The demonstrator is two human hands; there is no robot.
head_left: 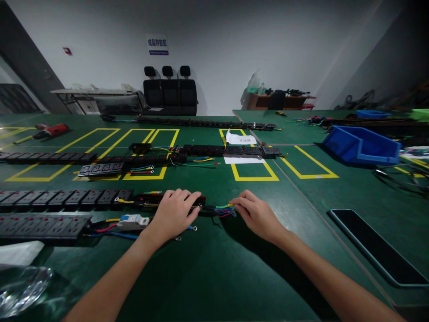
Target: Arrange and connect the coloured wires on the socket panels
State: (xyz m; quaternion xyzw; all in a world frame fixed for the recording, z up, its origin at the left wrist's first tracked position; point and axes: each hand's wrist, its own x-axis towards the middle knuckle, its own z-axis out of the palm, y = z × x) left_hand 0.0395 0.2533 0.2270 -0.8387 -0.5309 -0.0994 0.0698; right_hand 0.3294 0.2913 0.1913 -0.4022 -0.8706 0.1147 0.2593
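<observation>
My left hand [176,212] lies over a dark module [201,200] at the end of a black socket strip [72,198], its fingers wrapped over the top and the thumb along the near side. Coloured wires [224,210] come out to the right of it. With thumb and forefinger, my right hand [254,213] pinches the tip of a yellow-green wire [221,206] in that bundle. Nearer to me lies a second socket strip [40,226], with a white circuit breaker [134,220] wired at its end. Ring terminals show by my left wrist.
Further socket strips [208,123] lie across the green table [214,277], marked with yellow tape. At right are a blue bin [362,145], black cables and a phone [375,246]. A red power tool [50,130] lies far left, clear plastic wrap [23,286] near left.
</observation>
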